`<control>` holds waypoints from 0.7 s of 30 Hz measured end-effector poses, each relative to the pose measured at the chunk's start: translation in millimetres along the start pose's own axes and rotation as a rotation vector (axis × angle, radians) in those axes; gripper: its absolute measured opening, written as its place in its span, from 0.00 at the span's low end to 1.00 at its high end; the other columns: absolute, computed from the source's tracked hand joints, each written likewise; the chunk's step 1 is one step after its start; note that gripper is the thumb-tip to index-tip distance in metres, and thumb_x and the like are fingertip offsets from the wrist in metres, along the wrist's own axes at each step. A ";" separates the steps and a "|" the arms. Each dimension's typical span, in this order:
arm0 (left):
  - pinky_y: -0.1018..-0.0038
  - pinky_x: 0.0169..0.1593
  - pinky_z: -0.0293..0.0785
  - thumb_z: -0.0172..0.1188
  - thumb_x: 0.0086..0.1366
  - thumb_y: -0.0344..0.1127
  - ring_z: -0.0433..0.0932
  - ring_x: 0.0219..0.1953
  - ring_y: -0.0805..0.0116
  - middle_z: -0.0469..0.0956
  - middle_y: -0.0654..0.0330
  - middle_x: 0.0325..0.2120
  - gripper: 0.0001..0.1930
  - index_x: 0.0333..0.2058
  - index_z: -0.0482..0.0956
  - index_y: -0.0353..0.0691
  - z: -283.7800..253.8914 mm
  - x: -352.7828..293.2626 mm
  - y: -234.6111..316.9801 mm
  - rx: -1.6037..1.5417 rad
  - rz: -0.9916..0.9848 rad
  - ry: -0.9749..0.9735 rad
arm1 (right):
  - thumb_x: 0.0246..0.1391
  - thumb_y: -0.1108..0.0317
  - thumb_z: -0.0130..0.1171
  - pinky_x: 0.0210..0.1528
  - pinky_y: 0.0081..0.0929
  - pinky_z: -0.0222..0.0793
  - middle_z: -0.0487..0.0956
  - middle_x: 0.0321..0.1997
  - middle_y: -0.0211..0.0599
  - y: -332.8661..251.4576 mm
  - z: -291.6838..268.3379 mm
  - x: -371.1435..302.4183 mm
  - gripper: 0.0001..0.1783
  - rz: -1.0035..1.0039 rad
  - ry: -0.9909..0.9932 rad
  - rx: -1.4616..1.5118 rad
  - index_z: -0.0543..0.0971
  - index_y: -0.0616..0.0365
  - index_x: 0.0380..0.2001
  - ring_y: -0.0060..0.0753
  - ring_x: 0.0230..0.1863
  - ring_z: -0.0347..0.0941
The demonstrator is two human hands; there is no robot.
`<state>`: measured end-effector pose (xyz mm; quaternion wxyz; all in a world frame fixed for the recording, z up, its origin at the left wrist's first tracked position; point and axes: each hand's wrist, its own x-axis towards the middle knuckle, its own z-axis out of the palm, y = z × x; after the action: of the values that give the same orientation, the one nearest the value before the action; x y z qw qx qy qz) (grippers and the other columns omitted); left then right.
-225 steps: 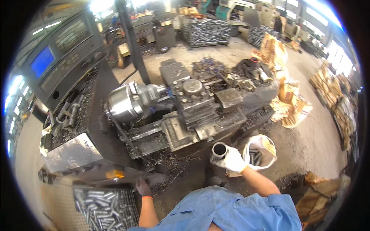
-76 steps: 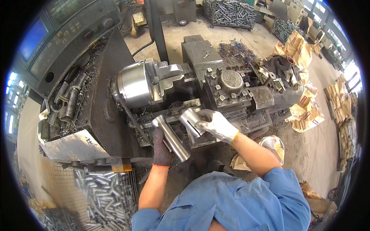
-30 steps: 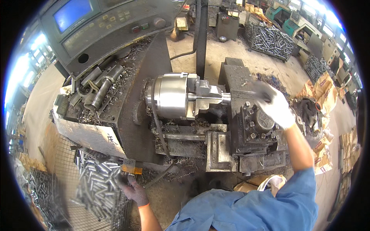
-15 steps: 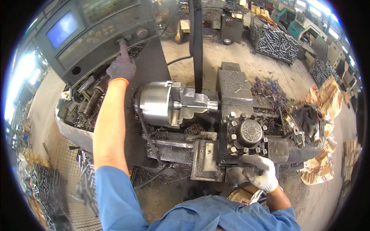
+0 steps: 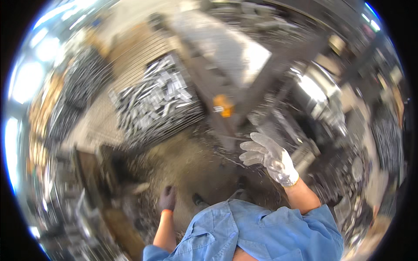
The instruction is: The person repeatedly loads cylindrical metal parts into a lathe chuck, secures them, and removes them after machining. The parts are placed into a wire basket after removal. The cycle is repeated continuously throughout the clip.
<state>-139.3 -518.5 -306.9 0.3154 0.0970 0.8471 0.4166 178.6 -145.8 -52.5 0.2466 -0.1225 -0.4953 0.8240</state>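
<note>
My right hand (image 5: 270, 160), in a white glove, is raised with its fingers spread and holds nothing. Beyond it is the lathe, its shiny chuck (image 5: 315, 89) blurred at the upper right. Low at my left side hangs my left hand (image 5: 167, 198) in a dark glove with an orange cuff. Its fingers are too smeared to make out, and nothing shows in its grasp. The nearest big thing ahead of my hands is a wire basket (image 5: 174, 126) heaped with grey metal parts.
An orange object (image 5: 223, 106) sits on the dark side of the machine base. At the far left stands another dark heap of metal parts (image 5: 80, 93). A dark bench or frame (image 5: 89, 174) is near my left arm. Most surroundings are blurred by motion.
The view has swung left, away from the lathe's front toward the basket. My left hand has come off the control panel and dropped to my side. My right hand has left the tool post and spread open.
</note>
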 end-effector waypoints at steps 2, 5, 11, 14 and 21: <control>0.64 0.41 0.79 0.54 0.75 0.43 0.82 0.41 0.64 0.85 0.58 0.40 0.15 0.46 0.84 0.40 -112.0 -77.4 -149.3 -0.600 -0.359 0.481 | 0.63 0.47 0.70 0.59 0.41 0.78 0.83 0.60 0.52 40.3 39.4 53.0 0.41 0.129 -0.100 -0.134 0.72 0.61 0.70 0.45 0.55 0.83; 0.51 0.57 0.78 0.49 0.77 0.50 0.81 0.56 0.52 0.83 0.52 0.55 0.23 0.57 0.82 0.40 -229.1 -247.1 -316.4 -1.417 -0.217 1.267 | 0.67 0.61 0.65 0.49 0.30 0.80 0.89 0.45 0.46 144.9 91.7 130.2 0.18 0.270 -0.211 -0.626 0.86 0.64 0.51 0.30 0.43 0.86; 0.50 0.40 0.83 0.54 0.72 0.55 0.88 0.37 0.47 0.89 0.45 0.36 0.27 0.40 0.87 0.32 -221.2 -519.9 -429.5 -0.792 -1.529 2.503 | 0.56 0.73 0.64 0.38 0.29 0.80 0.88 0.35 0.42 400.8 128.3 200.2 0.20 0.186 -0.651 -1.176 0.85 0.67 0.52 0.30 0.31 0.83; 0.47 0.53 0.75 0.54 0.75 0.49 0.77 0.53 0.52 0.83 0.51 0.50 0.21 0.52 0.84 0.39 -173.3 -557.0 -440.5 0.189 -2.294 1.325 | 0.54 0.68 0.67 0.43 0.36 0.82 0.90 0.40 0.47 464.5 141.6 218.1 0.19 0.211 -0.822 -1.401 0.88 0.63 0.48 0.38 0.36 0.87; 0.59 0.56 0.74 0.57 0.73 0.44 0.77 0.54 0.63 0.82 0.62 0.51 0.16 0.54 0.86 0.52 -133.0 -576.2 -440.9 1.111 -2.286 0.393 | 0.53 0.49 0.66 0.44 0.53 0.78 0.84 0.40 0.67 496.1 207.3 264.8 0.27 0.253 -1.164 -1.771 0.87 0.67 0.38 0.69 0.42 0.82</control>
<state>273.1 -1129.9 -323.5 0.2796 -0.6257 0.5400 -0.4887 -279.9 -355.1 -376.8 -0.2921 0.1039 -0.9429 0.1219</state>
